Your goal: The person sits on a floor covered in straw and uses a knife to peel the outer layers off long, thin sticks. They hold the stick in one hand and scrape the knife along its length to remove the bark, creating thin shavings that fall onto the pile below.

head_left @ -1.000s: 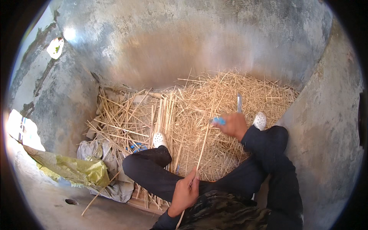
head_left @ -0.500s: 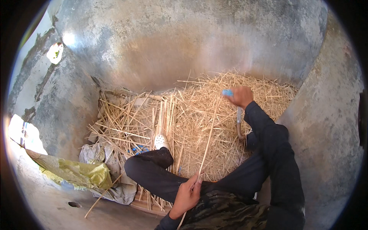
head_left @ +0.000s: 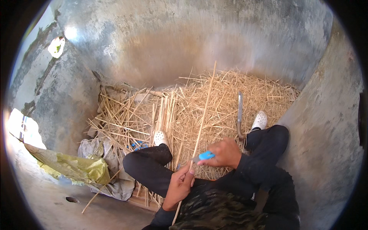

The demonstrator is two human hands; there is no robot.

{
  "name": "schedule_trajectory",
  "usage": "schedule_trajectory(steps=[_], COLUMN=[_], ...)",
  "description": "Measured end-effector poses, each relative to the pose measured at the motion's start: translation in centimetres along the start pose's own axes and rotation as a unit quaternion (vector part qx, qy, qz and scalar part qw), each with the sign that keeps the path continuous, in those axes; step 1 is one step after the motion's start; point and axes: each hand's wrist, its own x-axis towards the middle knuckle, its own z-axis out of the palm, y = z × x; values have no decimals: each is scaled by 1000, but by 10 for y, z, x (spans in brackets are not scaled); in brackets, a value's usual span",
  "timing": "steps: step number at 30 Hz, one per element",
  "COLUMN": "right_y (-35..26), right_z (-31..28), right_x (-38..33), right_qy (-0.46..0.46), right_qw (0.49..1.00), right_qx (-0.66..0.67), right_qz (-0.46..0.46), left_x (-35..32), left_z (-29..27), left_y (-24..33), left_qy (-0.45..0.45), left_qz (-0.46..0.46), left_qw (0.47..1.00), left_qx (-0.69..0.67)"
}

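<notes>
A long, thin pale strip [head_left: 207, 96], like split bamboo or cane, slants up and away from my lap. My left hand [head_left: 179, 186] is closed round its lower part, thumb on top, and the tail end runs down past my wrist. In my right hand [head_left: 226, 154] is a small knife with a blue handle [head_left: 206, 155]. Its short blade meets or nearly meets the strip just above my left thumb; exact contact is hard to tell. My right fingers wrap the handle and hide part of it.
Between my feet in white clogs [head_left: 259, 120] lies a heap of shavings [head_left: 218, 126]. A curved-handled machete [head_left: 240, 115] rests on it to the right. Cut sticks [head_left: 163, 115] are piled at left, beside a yellow sack [head_left: 88, 170] and grey cloth. Concrete walls [head_left: 172, 46] surround me.
My right hand has come down and back from the far end with the knife, to just above my left hand. More of the strip's far end and the machete now shows.
</notes>
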Motion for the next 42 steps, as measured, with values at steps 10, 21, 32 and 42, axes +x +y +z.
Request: schedule_trajectory(steps=[10,21,32,42], right_y=[1,26,74,49], right_z=[11,18,30,21], right_x=[19,37,35,34], right_qy=[-9,-27,1,-15], right_qw=[1000,999,994,999], right_qx=[2,-35,-52,-24], right_qz=[-29,25,93,25], left_x=[-11,-14,-18,1], left_z=[-2,-8,1,-1], left_y=[-12,-5,-9,-11], left_qy=[28,3,-40,22], left_qz=[7,-23,-55,55], left_qw=[1000,999,996,990], left_qx=[9,-46,-58,125])
